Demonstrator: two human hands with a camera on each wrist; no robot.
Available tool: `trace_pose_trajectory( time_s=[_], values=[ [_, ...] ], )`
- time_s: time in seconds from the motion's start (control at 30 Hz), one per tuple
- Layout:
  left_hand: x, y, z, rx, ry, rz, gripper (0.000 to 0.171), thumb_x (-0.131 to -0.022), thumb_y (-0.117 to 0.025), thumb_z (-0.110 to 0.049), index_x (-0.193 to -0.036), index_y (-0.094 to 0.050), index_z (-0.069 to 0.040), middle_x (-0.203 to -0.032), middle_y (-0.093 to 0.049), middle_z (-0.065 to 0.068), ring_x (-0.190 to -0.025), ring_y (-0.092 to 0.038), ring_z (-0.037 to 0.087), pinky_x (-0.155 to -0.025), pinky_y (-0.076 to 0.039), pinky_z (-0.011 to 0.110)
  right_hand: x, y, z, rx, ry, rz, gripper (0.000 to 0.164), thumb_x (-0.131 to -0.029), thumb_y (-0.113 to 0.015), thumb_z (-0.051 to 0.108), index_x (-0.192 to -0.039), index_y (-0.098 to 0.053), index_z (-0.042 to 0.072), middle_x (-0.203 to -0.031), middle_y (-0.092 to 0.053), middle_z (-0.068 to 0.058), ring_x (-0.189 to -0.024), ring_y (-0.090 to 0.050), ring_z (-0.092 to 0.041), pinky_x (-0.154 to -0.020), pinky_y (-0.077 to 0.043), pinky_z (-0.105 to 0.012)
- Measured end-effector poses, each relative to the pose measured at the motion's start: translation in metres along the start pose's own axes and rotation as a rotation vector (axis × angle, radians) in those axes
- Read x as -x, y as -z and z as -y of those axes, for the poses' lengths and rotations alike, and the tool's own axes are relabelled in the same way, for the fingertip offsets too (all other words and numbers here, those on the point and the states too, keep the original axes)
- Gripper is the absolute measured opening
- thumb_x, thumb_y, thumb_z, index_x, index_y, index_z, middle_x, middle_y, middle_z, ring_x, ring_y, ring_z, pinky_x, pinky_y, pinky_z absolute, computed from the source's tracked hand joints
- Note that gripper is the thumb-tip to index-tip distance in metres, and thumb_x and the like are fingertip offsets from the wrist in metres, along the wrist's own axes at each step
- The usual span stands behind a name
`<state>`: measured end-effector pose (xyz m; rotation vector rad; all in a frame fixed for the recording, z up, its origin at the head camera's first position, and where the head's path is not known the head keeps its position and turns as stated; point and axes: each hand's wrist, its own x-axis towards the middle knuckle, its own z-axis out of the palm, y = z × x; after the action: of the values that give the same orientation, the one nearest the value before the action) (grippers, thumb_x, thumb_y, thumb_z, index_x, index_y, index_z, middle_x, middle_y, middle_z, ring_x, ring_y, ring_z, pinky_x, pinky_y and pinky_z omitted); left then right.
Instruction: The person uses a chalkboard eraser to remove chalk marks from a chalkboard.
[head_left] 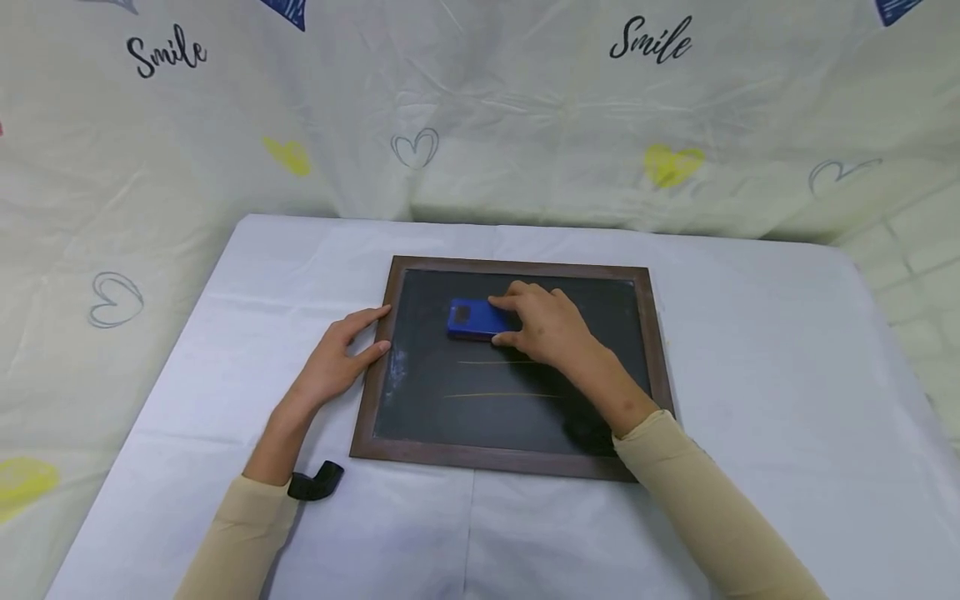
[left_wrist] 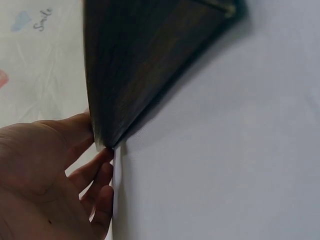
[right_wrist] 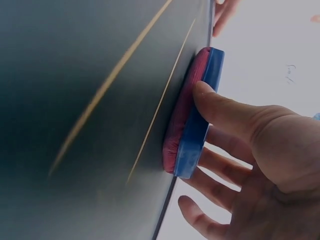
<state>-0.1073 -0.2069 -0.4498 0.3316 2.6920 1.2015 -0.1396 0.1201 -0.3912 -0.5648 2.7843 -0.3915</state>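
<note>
A blackboard (head_left: 480, 425) with a brown wooden frame lies flat on the white-covered table. My right hand (head_left: 551, 325) grips a blue eraser (head_left: 468, 318) on the upper part of the board. In the right wrist view, the eraser's red felt pad (right_wrist: 186, 110) faces the board, and the thumb (right_wrist: 225, 110) lies along its side with fingers opposite. Two thin yellowish lines (head_left: 502, 394) run across the board below the eraser. My left hand (head_left: 341, 354) touches the left edge of the wooden frame (left_wrist: 120, 65) with spread thumb and fingertips.
White cloth (head_left: 787, 375) covers the table around the board. Behind it hangs a pale curtain (head_left: 525, 100) printed with hearts and "Smile". A black wrist device (head_left: 318, 482) sits at the left cuff. Whitish smears (head_left: 397, 367) mark the board's left side.
</note>
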Motion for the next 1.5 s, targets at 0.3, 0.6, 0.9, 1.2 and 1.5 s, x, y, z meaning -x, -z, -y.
trace_pose_trajectory(
  time_s=[0.3, 0.6, 0.9, 1.2, 1.5],
  values=[
    [0.000, 0.000, 0.001, -0.009, 0.016, 0.002, 0.060, -0.104, -0.066, -0.021, -0.159, -0.044, -0.013, -0.165, -0.042, 0.017, -0.156, -0.034, 0.041, -0.124, -0.033, 0.063, 0.009, 0.004, -0.026, -0.007, -0.075, -0.024, 0.069, -0.094, -0.078, 0.042, -0.154, -0.053, 0.020, -0.144, -0.060, -0.010, -0.127, -0.061, -0.030, -0.107, -0.047, -0.052],
    [0.004, 0.000, 0.002, -0.004, 0.035, 0.007, 0.060, -0.104, -0.065, -0.022, -0.160, -0.043, -0.014, -0.165, -0.042, 0.017, -0.156, -0.033, 0.042, -0.122, -0.034, 0.066, 0.023, 0.009, -0.049, -0.037, -0.161, -0.022, 0.068, -0.095, -0.077, 0.039, -0.155, -0.051, 0.020, -0.147, -0.057, -0.012, -0.132, -0.058, -0.035, -0.115, -0.042, -0.058],
    [0.004, -0.001, 0.002, 0.014, 0.031, 0.012, 0.060, -0.104, -0.065, -0.021, -0.160, -0.044, -0.014, -0.166, -0.041, 0.016, -0.156, -0.033, 0.041, -0.122, -0.034, 0.067, 0.035, 0.015, -0.066, -0.038, -0.191, -0.026, 0.068, -0.096, -0.076, 0.040, -0.155, -0.051, 0.020, -0.153, -0.053, -0.016, -0.133, -0.057, -0.042, -0.113, -0.042, -0.064],
    [0.003, -0.001, 0.002, 0.010, 0.031, 0.008, 0.060, -0.104, -0.066, -0.021, -0.160, -0.044, -0.014, -0.166, -0.041, 0.016, -0.156, -0.033, 0.040, -0.123, -0.034, 0.066, 0.051, 0.020, -0.086, -0.073, -0.203, -0.050, 0.067, -0.096, -0.077, 0.037, -0.155, -0.052, 0.016, -0.152, -0.052, -0.018, -0.127, -0.059, -0.047, -0.094, -0.054, -0.059],
    [0.001, 0.000, 0.000, 0.004, 0.039, 0.004, 0.060, -0.104, -0.066, -0.022, -0.160, -0.044, -0.015, -0.166, -0.041, 0.015, -0.156, -0.034, 0.040, -0.123, -0.035, 0.065, 0.066, 0.027, -0.103, -0.102, -0.219, -0.043, 0.069, -0.096, -0.076, 0.037, -0.155, -0.050, 0.013, -0.147, -0.052, -0.019, -0.113, -0.064, -0.049, -0.082, -0.054, -0.056]
  ],
)
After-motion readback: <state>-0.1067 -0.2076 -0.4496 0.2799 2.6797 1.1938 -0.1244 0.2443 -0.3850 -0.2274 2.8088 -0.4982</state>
